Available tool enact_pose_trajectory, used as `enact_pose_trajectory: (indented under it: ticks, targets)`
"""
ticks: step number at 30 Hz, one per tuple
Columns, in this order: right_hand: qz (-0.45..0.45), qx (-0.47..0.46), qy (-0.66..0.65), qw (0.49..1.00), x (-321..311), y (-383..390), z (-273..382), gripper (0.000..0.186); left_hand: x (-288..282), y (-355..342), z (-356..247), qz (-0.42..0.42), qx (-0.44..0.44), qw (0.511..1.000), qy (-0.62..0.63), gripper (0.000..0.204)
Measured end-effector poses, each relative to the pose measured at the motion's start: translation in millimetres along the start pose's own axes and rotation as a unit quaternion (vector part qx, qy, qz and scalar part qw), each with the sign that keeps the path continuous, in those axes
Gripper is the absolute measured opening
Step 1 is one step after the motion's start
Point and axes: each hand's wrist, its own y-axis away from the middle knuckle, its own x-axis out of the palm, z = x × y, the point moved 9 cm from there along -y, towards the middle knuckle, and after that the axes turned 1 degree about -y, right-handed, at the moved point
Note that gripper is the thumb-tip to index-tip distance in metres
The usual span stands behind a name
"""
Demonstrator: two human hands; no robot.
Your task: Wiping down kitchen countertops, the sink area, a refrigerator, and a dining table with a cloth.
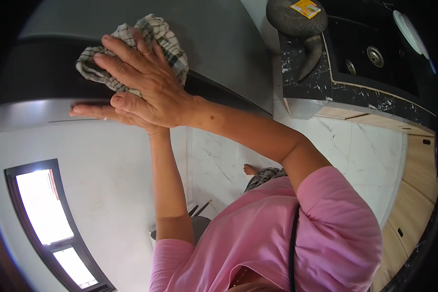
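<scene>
My right hand [148, 85] lies flat with its fingers spread on a beige checked cloth [163, 39]. It presses the cloth against a dark band [39, 73] on a tall grey appliance or cabinet [214, 34]. My left hand [107, 113] is just below and partly hidden behind the right wrist. Its fingers are straight and rest on the pale grey edge [29, 114] under the dark band, and it holds nothing. Both arms reach up from my pink top [277, 233].
At the upper right is a black sink [374, 53] set in a dark marbled counter [355, 92]. A grey rounded object with a yellow label [297, 17] lies beside it. Wooden cabinets [418, 185] run down the right. Also in view: white marble floor [360, 146], a bright window [44, 209], a grey bin [199, 226].
</scene>
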Motion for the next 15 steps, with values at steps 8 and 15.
enact_pose_trajectory:
  ticks: [8,15]
  targets:
    - [-0.168,0.509,0.01,0.844,-26.6,278.9,-235.4,0.06,15.0,-1.5,-24.5,-0.002,0.034,0.996,0.078,0.078]
    - [-0.135,0.277,0.109,0.945,16.5,143.9,-131.4,0.051,-1.6,-5.5,-16.8,-0.01,0.028,0.999,0.045,0.077]
